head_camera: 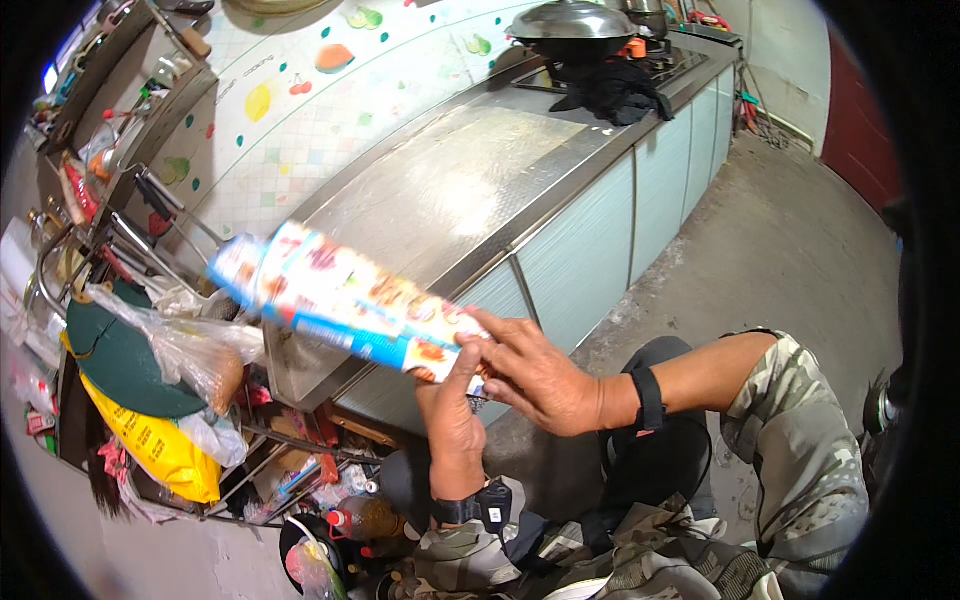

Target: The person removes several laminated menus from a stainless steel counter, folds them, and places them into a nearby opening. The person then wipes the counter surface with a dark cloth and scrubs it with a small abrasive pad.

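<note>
Both hands are at the near end of a long printed package, white and blue with pictures of food on it. It is held tilted above the left end of the metal countertop, its blurred far end pointing left. My left hand grips the near end from below, with the thumb up along its side. My right hand lies over the same end from the right, fingers on the top face. Part of the near end is hidden behind the fingers.
To the left, a crowded rack holds a dark green round lid, a clear plastic bag and a yellow bag. Below stand an oil bottle and a black bucket. A lidded wok and black cloth are at the stove.
</note>
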Available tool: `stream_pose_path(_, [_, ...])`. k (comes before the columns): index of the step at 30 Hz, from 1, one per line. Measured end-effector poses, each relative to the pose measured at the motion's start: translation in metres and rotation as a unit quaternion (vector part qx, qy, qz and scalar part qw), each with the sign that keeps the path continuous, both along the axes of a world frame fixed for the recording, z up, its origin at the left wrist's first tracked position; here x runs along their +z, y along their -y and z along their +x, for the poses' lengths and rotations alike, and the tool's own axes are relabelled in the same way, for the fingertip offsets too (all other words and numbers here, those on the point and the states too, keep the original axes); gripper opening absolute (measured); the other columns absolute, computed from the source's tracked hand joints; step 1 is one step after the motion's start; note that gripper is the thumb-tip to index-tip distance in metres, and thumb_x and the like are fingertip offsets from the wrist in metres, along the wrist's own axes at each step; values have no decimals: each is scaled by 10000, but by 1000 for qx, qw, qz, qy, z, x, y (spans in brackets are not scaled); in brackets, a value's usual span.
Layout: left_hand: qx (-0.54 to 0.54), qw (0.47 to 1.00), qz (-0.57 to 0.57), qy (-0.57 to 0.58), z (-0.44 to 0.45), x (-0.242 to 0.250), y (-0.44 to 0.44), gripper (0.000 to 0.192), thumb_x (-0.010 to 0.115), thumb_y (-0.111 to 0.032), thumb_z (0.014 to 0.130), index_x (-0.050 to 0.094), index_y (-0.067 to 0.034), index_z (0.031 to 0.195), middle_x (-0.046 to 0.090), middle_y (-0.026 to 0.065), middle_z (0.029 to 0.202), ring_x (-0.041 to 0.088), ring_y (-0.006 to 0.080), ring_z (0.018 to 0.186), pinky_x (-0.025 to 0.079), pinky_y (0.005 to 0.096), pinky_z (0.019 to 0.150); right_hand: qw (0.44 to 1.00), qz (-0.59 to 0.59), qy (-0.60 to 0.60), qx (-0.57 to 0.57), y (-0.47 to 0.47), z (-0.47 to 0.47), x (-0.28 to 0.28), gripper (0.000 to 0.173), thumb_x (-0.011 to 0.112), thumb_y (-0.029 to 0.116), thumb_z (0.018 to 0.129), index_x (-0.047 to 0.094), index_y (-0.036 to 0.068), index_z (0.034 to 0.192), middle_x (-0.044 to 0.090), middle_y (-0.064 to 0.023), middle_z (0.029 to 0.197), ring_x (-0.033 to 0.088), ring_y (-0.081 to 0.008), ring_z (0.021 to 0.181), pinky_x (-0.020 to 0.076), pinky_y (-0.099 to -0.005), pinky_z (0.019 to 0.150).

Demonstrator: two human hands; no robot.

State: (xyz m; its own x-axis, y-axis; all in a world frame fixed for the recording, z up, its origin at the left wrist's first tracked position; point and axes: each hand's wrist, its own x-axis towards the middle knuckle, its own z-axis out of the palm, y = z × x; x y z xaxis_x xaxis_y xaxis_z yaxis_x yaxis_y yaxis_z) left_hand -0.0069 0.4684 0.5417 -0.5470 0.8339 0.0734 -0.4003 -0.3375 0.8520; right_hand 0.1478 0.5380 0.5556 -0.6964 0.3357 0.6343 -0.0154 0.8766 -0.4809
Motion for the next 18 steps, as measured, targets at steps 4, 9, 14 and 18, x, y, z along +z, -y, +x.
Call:
stream_pose_path(4, [51,997,59,17,-7,-3,5,576,804,-107,986,574,39,1493,676,135,1427,680,234,1268,551,393,1081,997,20,-24,76,-9,0,26,601,588,251,1128,394,23,1649,379,-303,1690,474,-474,1476,426,-536,1212])
stream_pose_path(9, [8,996,44,73,-22,0,9,530,759,-161,1002,589,24,1469,701,125,1371,701,249,1247,566,423,1078,964,-187,12,187,-38,10,45,515,664,240,1101,533,40,1557,690,-233,1394,746,-324,1179,588,-428,1015])
stream_pose_path(14, [77,996,54,-12,-27,-5,7,533,761,-47,990,575,19,1485,693,126,1385,711,228,1215,587,413,1067,995,-52,-48,-67,-148,28,66,224,733,149,1039,801,48,1227,790,-143,1173,773,-255,1068,626,-400,889])
stream_pose_path(18, [91,994,59,-19,-37,-15,9,644,773,-23,980,495,9,1560,670,129,1422,701,233,1235,579,424,1083,897,108,86,-419,-280,58,95,232,770,297,967,854,121,1093,795,-200,1083,767,-394,1000,609,-492,908])
